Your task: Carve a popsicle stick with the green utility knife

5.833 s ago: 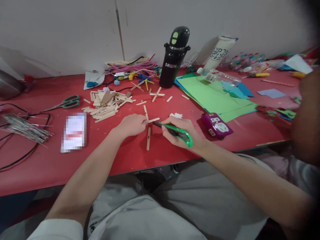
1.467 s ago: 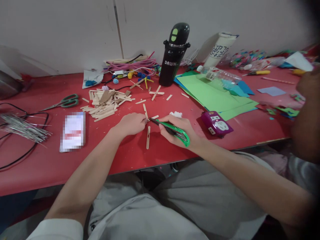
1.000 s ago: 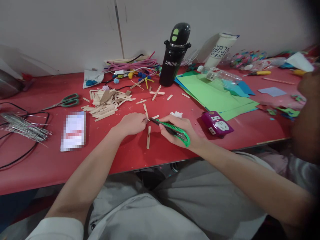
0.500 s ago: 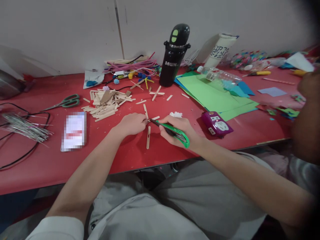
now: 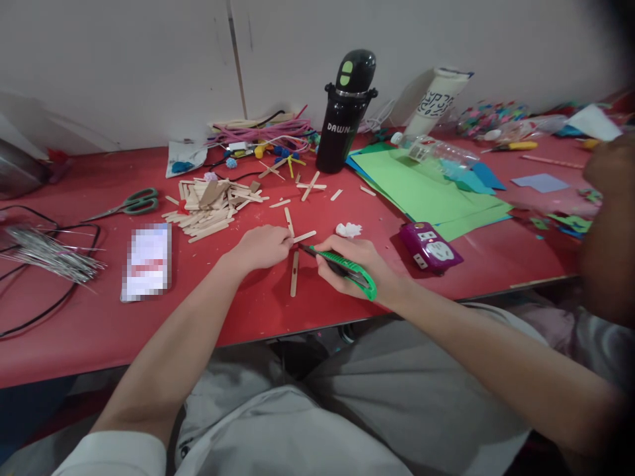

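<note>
Far left of the frame, wire bundle (image 5: 54, 254): thin silvery lengths gathered loosely on the red desk (image 5: 124, 330).
Scissors (image 5: 141, 200): green-handled, left of centre, blades pointing left.
Phone (image 5: 146, 263): flat, just below the scissors, its screen blurred into squares.
Stick pile (image 5: 213, 215): pale wooden pieces heaped left of centre, above the forearm.
Left hand (image 5: 262, 246): at the middle of the frame, grip narrow, fingertips pinching a short wooden stick (image 5: 305, 237).
Short wooden stick: at the centre, sticking out to the right from those fingertips and slanting slightly upward.
Slotted stick (image 5: 294, 281): just below centre, lying flat with its length towards the lower edge, a narrow opening in it.
Black bottle (image 5: 337, 135): upper middle, standing, lettered DAWN.
Right hand (image 5: 354, 264): right of centre, grip wrapped around a green cutter (image 5: 368, 285).
Green cutter: front end pointing left, just beside the pinched stick; whether they touch, I cannot tell.
Purple socket block (image 5: 429, 248): right of centre, near the desk's front edge.
Green sheets (image 5: 411, 182): upper right, overlapping, behind the block.
Another person's arm (image 5: 608, 244): right edge, partly out of the frame.
</note>
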The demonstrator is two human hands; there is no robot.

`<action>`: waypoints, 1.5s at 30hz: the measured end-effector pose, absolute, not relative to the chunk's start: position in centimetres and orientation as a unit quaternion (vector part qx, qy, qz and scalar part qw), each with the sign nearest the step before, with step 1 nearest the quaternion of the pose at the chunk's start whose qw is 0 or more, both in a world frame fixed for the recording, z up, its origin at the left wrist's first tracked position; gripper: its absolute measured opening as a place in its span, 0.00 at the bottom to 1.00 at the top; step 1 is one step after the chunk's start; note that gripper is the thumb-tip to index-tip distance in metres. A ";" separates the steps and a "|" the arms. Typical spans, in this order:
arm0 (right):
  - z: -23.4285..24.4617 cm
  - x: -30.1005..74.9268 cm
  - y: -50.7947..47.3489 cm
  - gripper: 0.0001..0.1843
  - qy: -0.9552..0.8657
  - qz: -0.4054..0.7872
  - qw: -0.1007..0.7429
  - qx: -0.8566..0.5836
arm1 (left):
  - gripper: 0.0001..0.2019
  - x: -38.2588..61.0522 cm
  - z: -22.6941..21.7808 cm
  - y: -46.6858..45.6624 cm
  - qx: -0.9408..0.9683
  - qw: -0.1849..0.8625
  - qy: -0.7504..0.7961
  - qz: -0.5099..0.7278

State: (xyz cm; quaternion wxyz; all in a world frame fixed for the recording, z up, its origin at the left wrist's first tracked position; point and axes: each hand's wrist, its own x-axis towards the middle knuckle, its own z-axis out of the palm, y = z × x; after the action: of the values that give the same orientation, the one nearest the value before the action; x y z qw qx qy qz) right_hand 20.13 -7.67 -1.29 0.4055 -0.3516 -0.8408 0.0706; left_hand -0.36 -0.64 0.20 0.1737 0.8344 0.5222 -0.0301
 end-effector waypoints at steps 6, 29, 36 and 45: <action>-1.2 20.2 -7.5 0.03 -0.828 0.056 0.431 -0.354 | 0.18 -0.3 0.4 -0.6 0.834 0.175 0.522 -0.031; -1.7 20.2 -7.2 0.02 -0.815 0.054 0.413 -0.401 | 0.17 -0.2 0.5 -0.7 0.835 0.175 0.521 -0.026; -1.6 20.1 -7.3 0.02 -0.816 0.063 0.418 -0.394 | 0.17 -0.2 0.7 -0.8 0.835 0.176 0.521 -0.030; -1.3 20.1 -7.3 0.03 -0.822 0.072 0.409 -0.390 | 0.17 -0.3 0.7 -0.7 0.835 0.177 0.520 -0.030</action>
State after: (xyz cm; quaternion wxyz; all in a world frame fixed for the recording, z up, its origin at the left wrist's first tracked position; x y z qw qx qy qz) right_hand 20.11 -7.33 -1.30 0.4095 -0.3896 -0.8218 0.0721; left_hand -0.29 -0.73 0.68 0.1774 0.8350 0.5201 -0.0296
